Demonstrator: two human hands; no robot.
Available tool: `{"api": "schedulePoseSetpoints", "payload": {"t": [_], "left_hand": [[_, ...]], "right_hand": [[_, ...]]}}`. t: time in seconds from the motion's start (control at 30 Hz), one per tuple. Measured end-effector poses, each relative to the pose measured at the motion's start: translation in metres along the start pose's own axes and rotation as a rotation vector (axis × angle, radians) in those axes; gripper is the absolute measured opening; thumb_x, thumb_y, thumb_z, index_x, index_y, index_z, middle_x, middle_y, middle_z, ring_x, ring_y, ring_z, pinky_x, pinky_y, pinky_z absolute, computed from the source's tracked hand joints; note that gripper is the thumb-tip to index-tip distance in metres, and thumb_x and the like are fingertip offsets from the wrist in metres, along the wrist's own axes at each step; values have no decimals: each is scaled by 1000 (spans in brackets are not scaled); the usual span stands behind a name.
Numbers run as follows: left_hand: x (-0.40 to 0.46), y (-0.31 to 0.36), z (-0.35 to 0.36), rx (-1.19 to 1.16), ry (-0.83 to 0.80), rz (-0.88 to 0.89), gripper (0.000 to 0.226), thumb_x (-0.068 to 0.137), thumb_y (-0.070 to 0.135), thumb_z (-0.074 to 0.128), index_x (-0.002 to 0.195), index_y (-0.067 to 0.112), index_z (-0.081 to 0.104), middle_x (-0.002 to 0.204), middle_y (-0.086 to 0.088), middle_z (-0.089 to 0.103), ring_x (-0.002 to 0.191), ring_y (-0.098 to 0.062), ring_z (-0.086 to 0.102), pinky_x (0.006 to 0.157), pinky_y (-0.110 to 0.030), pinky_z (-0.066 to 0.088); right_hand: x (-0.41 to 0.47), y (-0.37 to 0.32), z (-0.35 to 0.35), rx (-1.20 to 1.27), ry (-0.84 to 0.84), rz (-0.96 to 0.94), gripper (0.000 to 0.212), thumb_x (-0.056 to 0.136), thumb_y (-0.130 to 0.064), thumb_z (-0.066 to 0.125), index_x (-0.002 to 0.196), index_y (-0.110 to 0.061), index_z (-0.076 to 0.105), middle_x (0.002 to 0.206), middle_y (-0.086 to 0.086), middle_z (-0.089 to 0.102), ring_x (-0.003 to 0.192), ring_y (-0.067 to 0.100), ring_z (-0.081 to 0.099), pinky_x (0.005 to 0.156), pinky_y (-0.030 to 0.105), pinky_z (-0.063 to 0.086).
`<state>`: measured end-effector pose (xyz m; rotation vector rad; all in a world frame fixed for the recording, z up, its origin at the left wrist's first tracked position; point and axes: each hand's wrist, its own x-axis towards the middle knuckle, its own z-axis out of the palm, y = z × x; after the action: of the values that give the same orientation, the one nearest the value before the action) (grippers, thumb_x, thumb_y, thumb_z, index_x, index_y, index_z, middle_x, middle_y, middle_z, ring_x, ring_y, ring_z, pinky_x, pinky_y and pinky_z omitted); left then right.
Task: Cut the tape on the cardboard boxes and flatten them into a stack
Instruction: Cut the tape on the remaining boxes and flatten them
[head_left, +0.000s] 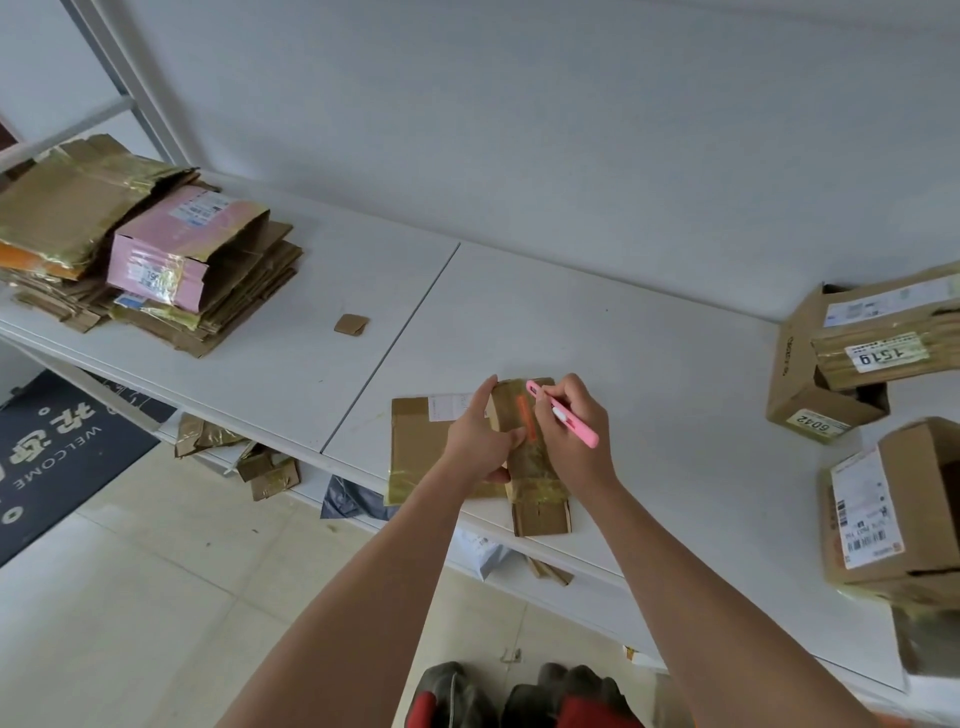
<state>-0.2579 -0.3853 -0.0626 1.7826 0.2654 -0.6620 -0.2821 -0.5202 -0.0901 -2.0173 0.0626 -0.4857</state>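
While box (524, 452) lies flat at table's (623, 374) near edge, left hand (478, 441) grips its left side, fingers curled round edge. Right hand (571, 431) pinches pink cutter (563, 414), tip over taped seam. Flattened stack (140, 249) far left; uncut boxes (852, 353) right. Cardboard scrap (351, 325) between.

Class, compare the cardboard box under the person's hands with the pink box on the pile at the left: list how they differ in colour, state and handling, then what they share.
The box under the hands is plain brown; the pink box is pink outside.
The brown box lies nearly flat on the table; the pink box holds some shape, one end gaping, atop the stack of flattened cardboard.
The left hand holds the brown box while the right hand holds a pink cutter; nobody touches the pink box.
Both bear tape and labels.
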Motion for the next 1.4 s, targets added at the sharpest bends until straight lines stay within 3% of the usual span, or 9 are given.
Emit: {"api": "schedulePoseSetpoints", "payload": {"t": [0.23, 0.37, 0.53, 0.73, 0.9, 1.1, 1.23, 1.3, 1.4], "left_hand": [[-2, 0, -1, 11, 4, 24, 79, 91, 12, 66, 146, 52, 26, 136, -10, 51, 89, -28, 71, 65, -46, 62], [-5, 1, -1, 2, -4, 20, 79, 92, 12, 66, 146, 52, 27, 130, -9, 55, 90, -28, 71, 66, -47, 62], [-7, 2, 0, 0, 7, 19, 78, 92, 11, 65, 147, 51, 27, 122, -7, 58, 90, -29, 71, 65, -47, 62], [-9, 4, 1, 8, 9, 5, 77, 92, 11, 66, 145, 53, 28, 116, -9, 62, 86, -29, 72, 66, -46, 62], [-10, 5, 2, 30, 23, 9, 75, 93, 10, 64, 145, 50, 28, 106, -9, 66, 85, -30, 73, 68, -49, 62], [-13, 9, 5, 36, 41, 9, 75, 94, 9, 63, 147, 47, 27, 103, -8, 67, 85, -25, 72, 65, -44, 62], [-14, 11, 4, 53, 75, 5, 73, 93, 11, 64, 147, 45, 29, 98, -6, 66, 85, -25, 72, 65, -45, 62], [-15, 13, 5, 76, 78, 14, 72, 92, 11, 65, 147, 42, 29, 94, -2, 63, 84, -25, 71, 70, -46, 62], [-17, 18, 6, 197, 89, 96, 71, 90, 14, 69, 146, 30, 29, 90, 11, 47, 80, -15, 59, 76, -39, 58]], "right_hand": [[6, 0, -7, -62, -100, -9, 17, 95, -6, 58, 81, -5, 48, 76, 2, 59, 70, 16, 58, 56, 22, 42], [4, -1, -12, -80, -155, -12, 23, 95, -7, 58, 78, -12, 43, 75, 6, 57, 69, 15, 57, 56, 17, 40], [-11, -9, -26, -18, -222, 14, 26, 95, -2, 56, 74, -8, 41, 66, -1, 45, 59, 4, 49, 53, 16, 38], [-44, -16, -45, 71, -284, -63, 27, 97, -22, 54, 73, -16, 43, 59, -5, 42, 49, 8, 36, 48, 16, 29], [-67, -11, -54, 70, -269, -90, 31, 99, -29, 51, 77, -8, 46, 60, 5, 42, 49, 16, 38, 50, 15, 30], [-78, -16, -64, 80, -261, -79, 31, 99, -33, 50, 79, -10, 47, 61, 7, 47, 49, 21, 45, 47, 26, 37], [-88, -20, -74, 141, -146, 33, 28, 95, -31, 53, 77, -11, 48, 63, 11, 52, 50, 20, 49, 46, 32, 42], [-97, -17, -76, 188, 0, 134, 22, 98, -23, 57, 82, -10, 49, 68, 10, 57, 62, 26, 59, 55, 41, 50], [-103, -15, -74, 330, 230, 306, 17, 96, -21, 53, 90, -6, 48, 80, 9, 66, 77, 23, 69, 71, 37, 60]]}}
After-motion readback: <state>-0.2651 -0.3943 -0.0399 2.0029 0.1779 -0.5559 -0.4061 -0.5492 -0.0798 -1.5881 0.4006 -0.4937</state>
